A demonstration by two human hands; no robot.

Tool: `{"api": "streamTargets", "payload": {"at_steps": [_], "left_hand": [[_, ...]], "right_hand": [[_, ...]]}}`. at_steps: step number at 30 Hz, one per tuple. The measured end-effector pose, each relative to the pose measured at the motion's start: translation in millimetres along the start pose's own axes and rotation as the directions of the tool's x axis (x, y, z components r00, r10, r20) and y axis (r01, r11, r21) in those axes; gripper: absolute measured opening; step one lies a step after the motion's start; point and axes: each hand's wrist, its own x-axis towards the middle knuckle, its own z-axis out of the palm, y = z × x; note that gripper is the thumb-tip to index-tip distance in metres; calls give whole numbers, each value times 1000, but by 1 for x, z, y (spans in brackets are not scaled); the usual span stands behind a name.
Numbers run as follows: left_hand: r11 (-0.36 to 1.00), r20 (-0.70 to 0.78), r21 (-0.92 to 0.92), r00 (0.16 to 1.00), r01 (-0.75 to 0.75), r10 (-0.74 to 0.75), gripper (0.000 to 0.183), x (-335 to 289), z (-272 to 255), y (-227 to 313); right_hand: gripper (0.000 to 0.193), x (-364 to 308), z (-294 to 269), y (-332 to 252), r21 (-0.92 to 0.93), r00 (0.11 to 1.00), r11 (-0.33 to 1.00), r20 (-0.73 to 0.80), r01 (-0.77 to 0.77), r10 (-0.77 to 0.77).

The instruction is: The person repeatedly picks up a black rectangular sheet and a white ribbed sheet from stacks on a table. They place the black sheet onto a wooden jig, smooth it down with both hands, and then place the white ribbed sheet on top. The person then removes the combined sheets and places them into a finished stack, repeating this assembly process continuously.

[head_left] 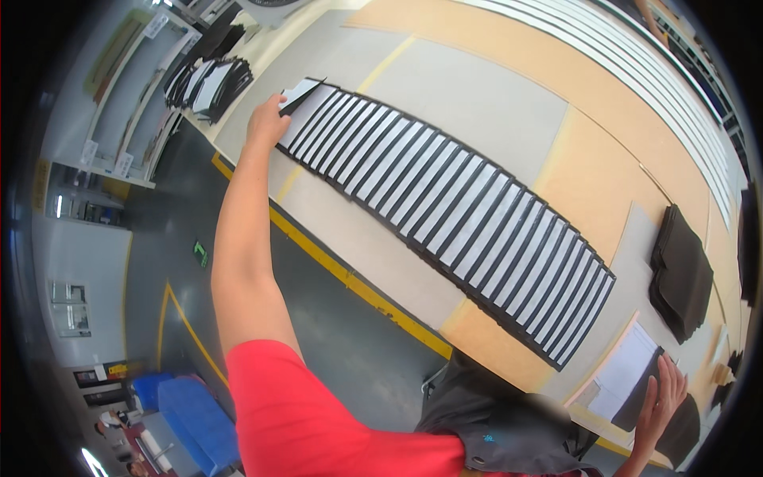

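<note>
A long row of overlapping white panels with black edges (445,203) runs diagonally across the table. At its far left end my left hand (269,121) pinches the end panel (296,97), whose dark underside shows where one corner is lifted. My left arm is stretched out over the table's near edge. At the lower right, my right hand (666,395) is held with fingers apart, beside a dark flat piece (638,393) that lies partly over a pale sheet (620,372). It seems to hold nothing.
A stack of dark cut pieces (681,274) lies at the right. Another pile of black-and-white panels (211,87) sits at the table's far left. White strips (628,71) line the far side. Shelving (131,95) stands left; a blue bin (187,421) is on the floor.
</note>
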Motion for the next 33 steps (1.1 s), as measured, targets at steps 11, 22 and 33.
{"api": "streamTargets", "payload": {"at_steps": [11,22,33], "left_hand": [[962,-442,186,858,-200,264,40,-1,-170,68],[747,-370,87,675,-659,638,56,-143,-274,297],[336,-445,-106,347,-936,826,79,-302,-276,490]], "right_hand": [[33,-2,-12,11,33,994,999,-114,3,1],[58,72,-116,-59,201,768,872,-586,445,-257],[51,72,-116,-64,161,678,855,-687,492,-261]]}}
